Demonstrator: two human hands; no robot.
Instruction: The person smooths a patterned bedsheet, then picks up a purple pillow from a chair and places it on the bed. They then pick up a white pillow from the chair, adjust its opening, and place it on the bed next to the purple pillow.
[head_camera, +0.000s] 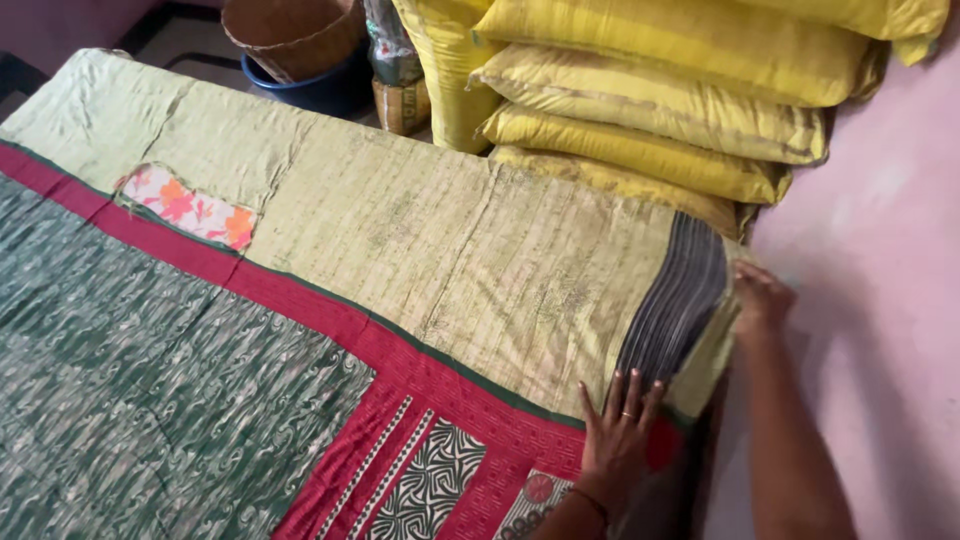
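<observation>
Four plump yellow sacks lie stacked at one o'clock, with a narrow printed bag standing upright at twelve o'clock beside them.

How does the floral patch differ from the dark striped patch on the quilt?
The floral patch is pale with orange flowers; the dark striped patch is grey-black with fine lines. The floral patch lies flat on top, far from both hands; the striped patch curves over the quilt edge between the left hand and right hand. The floral patch looks smaller. Both sit in the quilt's yellow-green part.
</observation>
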